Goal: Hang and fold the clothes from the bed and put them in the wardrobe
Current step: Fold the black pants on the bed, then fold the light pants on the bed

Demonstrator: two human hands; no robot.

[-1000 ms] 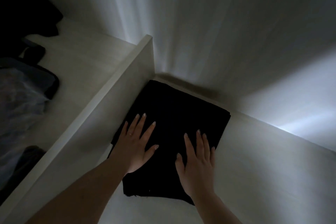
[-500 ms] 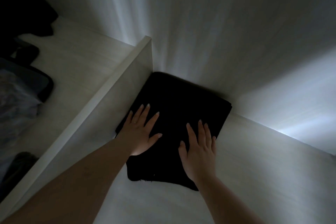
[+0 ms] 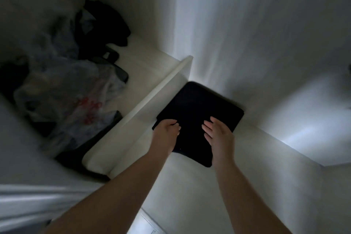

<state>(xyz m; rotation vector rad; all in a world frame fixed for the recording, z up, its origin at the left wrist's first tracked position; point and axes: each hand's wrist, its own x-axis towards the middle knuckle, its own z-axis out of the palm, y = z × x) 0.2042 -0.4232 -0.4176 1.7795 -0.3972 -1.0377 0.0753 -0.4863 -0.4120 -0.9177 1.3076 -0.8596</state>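
A folded black garment (image 3: 199,118) lies on the wardrobe shelf (image 3: 256,167), tucked into the back corner against the white divider (image 3: 152,100), so the putting-away step for this piece looks all but done. The left hand (image 3: 166,131) sits at the near left edge with fingers curled under; whether it grips the cloth I cannot tell. The right hand (image 3: 218,135) rests on top, fingers loosely spread. Next, probably: let go, draw both hands out without dragging the folds, and fetch another piece from the bed.

Two bare forearms, no sleeves — left hand (image 3: 165,131), right hand (image 3: 218,135)
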